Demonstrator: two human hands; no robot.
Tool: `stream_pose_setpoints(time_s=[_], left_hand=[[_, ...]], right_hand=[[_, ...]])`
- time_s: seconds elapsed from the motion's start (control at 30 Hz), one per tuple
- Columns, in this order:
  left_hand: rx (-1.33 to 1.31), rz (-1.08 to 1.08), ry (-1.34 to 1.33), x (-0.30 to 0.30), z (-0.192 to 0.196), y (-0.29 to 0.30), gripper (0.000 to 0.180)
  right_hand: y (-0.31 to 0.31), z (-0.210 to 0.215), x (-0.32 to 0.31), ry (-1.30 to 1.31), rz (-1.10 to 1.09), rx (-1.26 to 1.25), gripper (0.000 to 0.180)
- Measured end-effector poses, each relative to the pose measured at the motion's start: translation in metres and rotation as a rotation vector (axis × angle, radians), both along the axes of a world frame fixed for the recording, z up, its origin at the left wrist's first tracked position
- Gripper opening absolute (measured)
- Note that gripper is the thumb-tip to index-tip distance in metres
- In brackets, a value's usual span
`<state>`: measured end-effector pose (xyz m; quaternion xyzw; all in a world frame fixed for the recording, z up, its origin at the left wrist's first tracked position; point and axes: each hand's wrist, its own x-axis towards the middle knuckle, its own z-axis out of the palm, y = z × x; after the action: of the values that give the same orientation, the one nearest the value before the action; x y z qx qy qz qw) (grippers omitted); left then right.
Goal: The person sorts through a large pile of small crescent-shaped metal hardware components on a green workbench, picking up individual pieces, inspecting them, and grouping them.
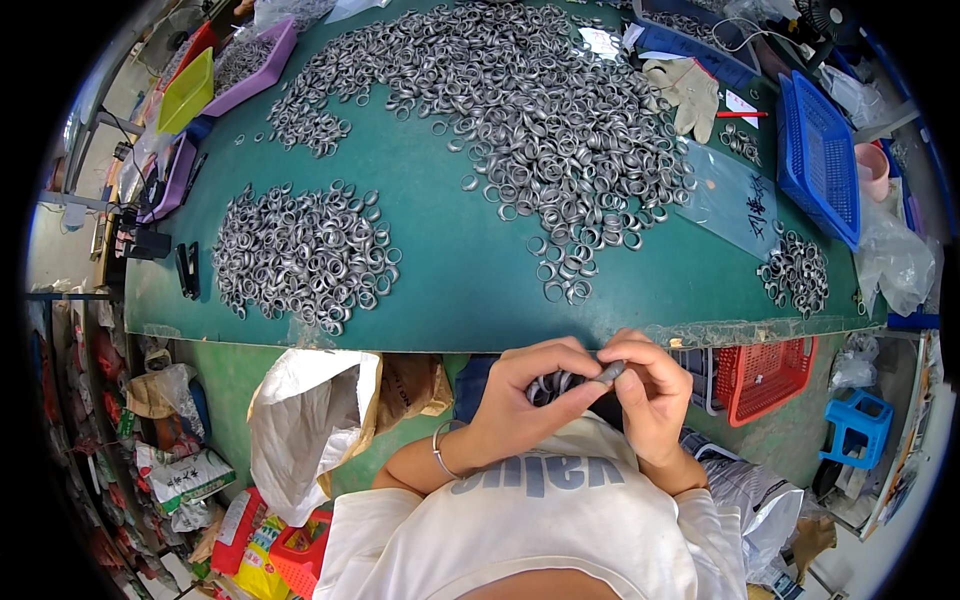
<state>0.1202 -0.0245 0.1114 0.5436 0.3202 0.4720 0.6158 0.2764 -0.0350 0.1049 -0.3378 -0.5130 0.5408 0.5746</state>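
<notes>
Right now a gray ring (610, 372) is pinched between both hands at six o'clock, below the worktop (450, 270). Left hand (525, 395) is closed on more rings (548, 385); right hand (652, 390) is clamped on the ring. It seems to be being checked; sorting onto a pile (300, 255) probably needs care.

Blue basket (820, 160) far right on green table (440, 290); white gloves (688, 92) beside it; purple tray (262, 62), yellow-green tray (187, 92) far left; red basket (765, 375), blue stool (856, 425) on floor.

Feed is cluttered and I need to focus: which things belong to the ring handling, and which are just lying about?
In the job:
left hand holding several rings
right hand pinching one ring
ring heaps on green table

Lying about:
white gloves
blue basket
red basket
white bag
</notes>
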Motion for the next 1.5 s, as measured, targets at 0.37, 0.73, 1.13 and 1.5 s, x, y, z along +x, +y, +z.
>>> stream_pose_setpoints(time_s=[0.37,0.73,1.13,1.5], left_hand=[[-0.724,-0.331,-0.456,-0.002,0.005,0.003,0.023],[-0.755,-0.351,-0.5,-0.001,0.007,0.002,0.022],[-0.762,-0.298,-0.517,0.001,0.007,0.002,0.022],[-0.664,-0.208,-0.49,0.006,0.0,0.003,0.027]], right_hand=[[-0.003,-0.004,0.004,0.185,0.011,-0.163,0.013],[-0.003,-0.006,0.004,0.184,0.009,-0.115,0.014],[0.005,-0.007,0.006,-0.13,-0.079,0.146,0.014],[0.01,-0.011,0.006,-0.319,-0.157,0.309,0.015]])
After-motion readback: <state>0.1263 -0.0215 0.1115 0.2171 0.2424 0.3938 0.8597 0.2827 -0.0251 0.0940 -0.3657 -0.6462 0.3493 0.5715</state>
